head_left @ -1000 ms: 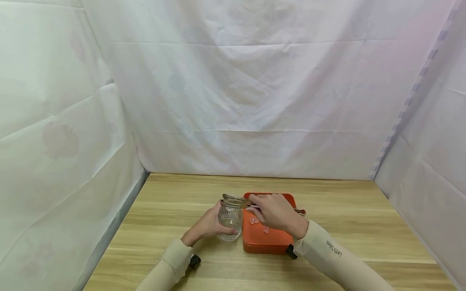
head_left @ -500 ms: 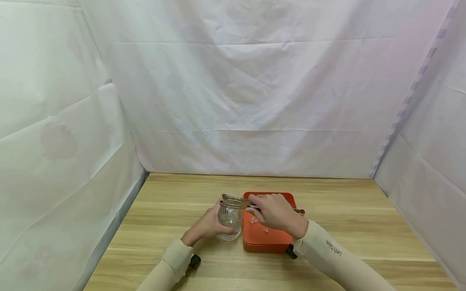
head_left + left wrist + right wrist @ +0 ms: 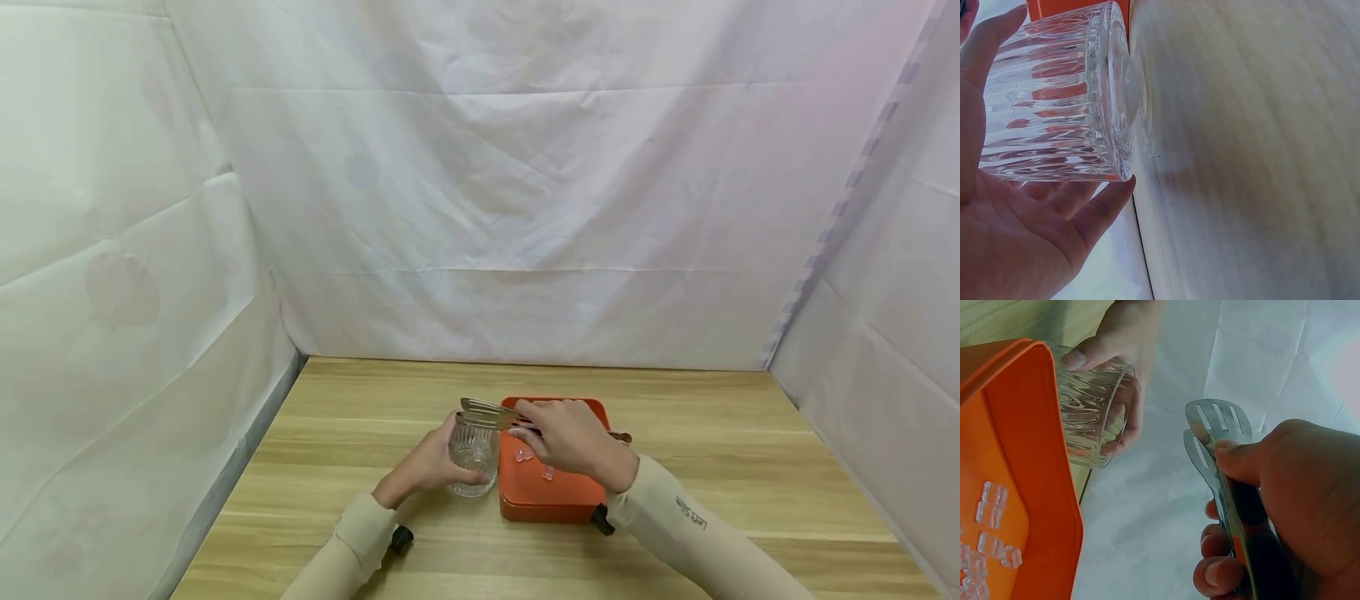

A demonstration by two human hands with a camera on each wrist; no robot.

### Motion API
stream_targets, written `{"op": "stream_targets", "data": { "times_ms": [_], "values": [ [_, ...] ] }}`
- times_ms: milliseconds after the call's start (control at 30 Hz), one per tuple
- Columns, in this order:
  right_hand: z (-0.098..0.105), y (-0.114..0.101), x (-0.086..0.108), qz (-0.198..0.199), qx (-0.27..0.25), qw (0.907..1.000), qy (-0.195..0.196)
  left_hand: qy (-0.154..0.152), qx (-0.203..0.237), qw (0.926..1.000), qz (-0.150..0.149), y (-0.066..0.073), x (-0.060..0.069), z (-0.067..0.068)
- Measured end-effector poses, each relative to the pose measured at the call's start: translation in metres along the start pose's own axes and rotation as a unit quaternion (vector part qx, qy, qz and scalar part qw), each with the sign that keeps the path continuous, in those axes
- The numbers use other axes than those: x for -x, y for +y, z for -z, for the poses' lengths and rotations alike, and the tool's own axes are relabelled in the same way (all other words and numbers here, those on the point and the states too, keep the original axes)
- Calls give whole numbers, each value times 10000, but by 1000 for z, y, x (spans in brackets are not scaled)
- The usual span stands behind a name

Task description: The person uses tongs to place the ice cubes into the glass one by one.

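Observation:
My left hand [image 3: 429, 463] grips a clear ribbed drinking glass [image 3: 472, 467] upright on the table, thumb on the near side and fingers round the far side. In the left wrist view, the fingers support the glass [image 3: 1054, 106] near its base. My right hand [image 3: 572, 440] holds metal serving tongs [image 3: 483, 415] with slotted heads over the glass's mouth. The right wrist view shows the tongs' heads [image 3: 1219, 422] slightly apart, with nothing visible between them. An orange open box [image 3: 540, 512] stands just right of the glass, with several clear plastic-looking cubes [image 3: 990, 514] inside.
A wooden table [image 3: 360, 400] lies under everything, with white curtains [image 3: 525, 208] hanging behind and at both sides. The box wall [image 3: 1063, 475] rises close beside the glass. Black wrist-worn pieces [image 3: 602, 518] sit under the sleeves.
The tongs and my right hand have shifted very slightly to the right above the glass. My left hand, the glass and the box stay where they were.

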State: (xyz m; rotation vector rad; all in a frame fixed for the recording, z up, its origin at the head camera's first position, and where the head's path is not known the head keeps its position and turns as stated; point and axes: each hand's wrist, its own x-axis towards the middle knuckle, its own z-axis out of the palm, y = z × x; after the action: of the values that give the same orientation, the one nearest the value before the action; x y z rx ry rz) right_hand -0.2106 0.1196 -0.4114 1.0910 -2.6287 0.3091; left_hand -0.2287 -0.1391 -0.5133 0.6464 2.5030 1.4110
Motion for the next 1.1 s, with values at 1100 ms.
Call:
{"op": "stream_targets", "data": {
  "times_ms": [1100],
  "values": [
    [8,15,18,-723,14,9967,-377,37,-156,9999,26,-2,0,1]
  ]
}}
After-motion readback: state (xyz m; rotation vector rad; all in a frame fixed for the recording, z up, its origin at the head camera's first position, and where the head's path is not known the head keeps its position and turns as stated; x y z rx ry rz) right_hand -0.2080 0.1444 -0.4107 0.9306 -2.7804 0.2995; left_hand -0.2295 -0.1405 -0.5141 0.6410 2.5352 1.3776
